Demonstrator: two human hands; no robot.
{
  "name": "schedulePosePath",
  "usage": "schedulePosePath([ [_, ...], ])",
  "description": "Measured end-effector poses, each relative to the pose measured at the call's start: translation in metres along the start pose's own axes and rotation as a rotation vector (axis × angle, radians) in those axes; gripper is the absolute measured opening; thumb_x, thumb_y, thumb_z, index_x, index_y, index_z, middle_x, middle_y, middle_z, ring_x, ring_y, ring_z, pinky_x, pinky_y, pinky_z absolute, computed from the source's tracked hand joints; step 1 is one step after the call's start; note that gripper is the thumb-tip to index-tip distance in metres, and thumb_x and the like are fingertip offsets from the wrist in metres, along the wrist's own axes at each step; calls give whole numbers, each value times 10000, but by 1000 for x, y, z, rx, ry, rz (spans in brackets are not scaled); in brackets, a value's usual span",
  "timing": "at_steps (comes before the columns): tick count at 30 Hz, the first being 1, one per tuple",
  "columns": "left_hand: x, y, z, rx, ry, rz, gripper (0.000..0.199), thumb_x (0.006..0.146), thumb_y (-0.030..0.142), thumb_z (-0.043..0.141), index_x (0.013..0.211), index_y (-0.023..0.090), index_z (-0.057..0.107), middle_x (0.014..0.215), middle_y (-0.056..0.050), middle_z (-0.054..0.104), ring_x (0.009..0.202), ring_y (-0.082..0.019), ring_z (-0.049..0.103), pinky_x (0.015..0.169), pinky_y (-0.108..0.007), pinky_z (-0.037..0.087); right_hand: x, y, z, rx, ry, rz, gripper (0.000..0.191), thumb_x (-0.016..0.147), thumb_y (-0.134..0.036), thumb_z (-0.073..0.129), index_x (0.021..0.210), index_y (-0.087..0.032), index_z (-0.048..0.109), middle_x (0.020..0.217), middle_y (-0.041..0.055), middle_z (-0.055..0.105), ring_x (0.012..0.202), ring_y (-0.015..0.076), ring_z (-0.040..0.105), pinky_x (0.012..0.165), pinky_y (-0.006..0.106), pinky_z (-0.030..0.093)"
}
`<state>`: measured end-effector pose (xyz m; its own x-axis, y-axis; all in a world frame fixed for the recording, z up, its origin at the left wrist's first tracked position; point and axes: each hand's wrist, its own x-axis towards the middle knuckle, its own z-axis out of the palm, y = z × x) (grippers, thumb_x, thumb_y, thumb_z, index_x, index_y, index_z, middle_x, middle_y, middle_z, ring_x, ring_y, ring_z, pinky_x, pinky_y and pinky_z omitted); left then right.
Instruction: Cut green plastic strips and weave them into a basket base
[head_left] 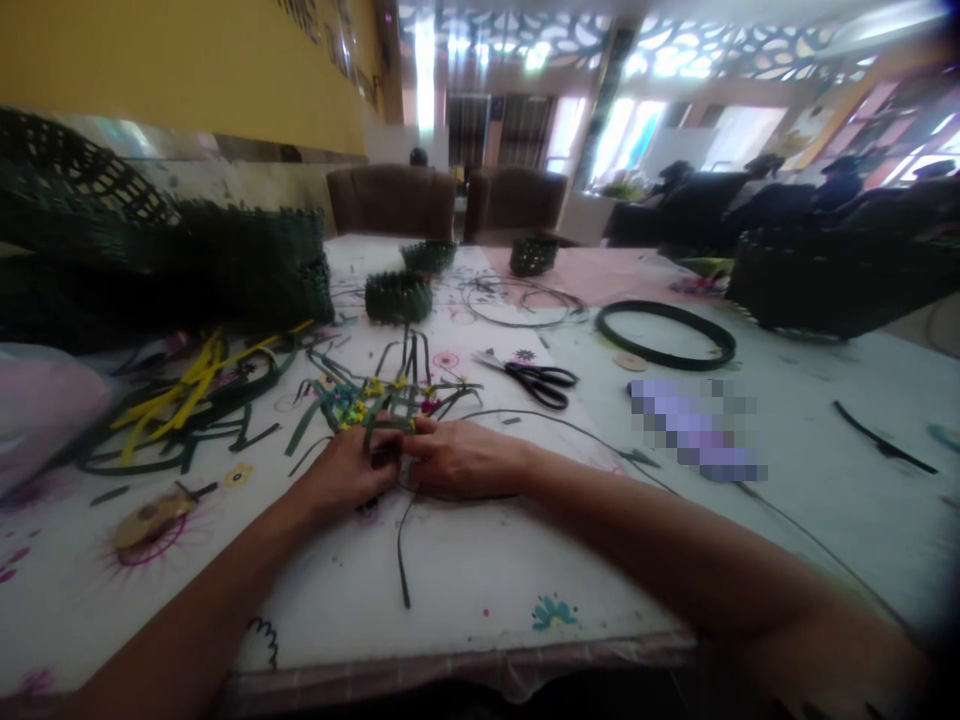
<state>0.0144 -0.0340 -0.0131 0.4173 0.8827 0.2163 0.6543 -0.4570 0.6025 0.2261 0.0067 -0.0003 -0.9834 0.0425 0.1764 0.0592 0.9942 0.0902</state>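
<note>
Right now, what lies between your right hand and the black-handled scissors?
In the head view, a thin dark strip curves across the printed white table cover between the right hand and the black-handled scissors.

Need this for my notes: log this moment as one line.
left hand: on woven green strips | right hand: on same strips | nearby: black scissors

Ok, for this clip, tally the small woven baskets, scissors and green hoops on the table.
Small woven baskets: 3
Scissors: 1
Green hoops: 1
Total: 5
</note>
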Motion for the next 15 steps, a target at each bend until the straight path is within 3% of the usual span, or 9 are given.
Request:
schedulePosePath([
  [2, 0, -2, 0, -9, -22, 9, 89, 745, 164, 563, 702, 204, 630, 794, -3, 610, 713, -151, 579, 645, -262, 441, 0, 0, 0, -15, 7, -3, 252, 1004, -218, 456, 880, -171, 671, 1085, 99, 582, 1029, 216, 504, 834, 321, 478],
  [9, 0, -11, -1, -117, -113, 57, 175, 828, 178, 543, 864, 219, 709, 937, -26, 634, 891, -176, 594, 816, -298, 471, 1, 0, -1, -68, -14, 24, 258, 1013, -212, 441, 883, -168, 659, 1023, 80, 618, 866, 173, 549, 823, 317, 468],
  [15, -1, -10, -10, -128, -246, 27, 192, 834, 187, 529, 792, 213, 715, 1124, -27, 587, 1061, -190, 553, 981, -305, 416, 3, 1, -5, -63, 5, -39, 273, 1030, -193, 396, 957, -150, 655, 992, 96, 645, 986, 195, 569, 936, 353, 437],
])
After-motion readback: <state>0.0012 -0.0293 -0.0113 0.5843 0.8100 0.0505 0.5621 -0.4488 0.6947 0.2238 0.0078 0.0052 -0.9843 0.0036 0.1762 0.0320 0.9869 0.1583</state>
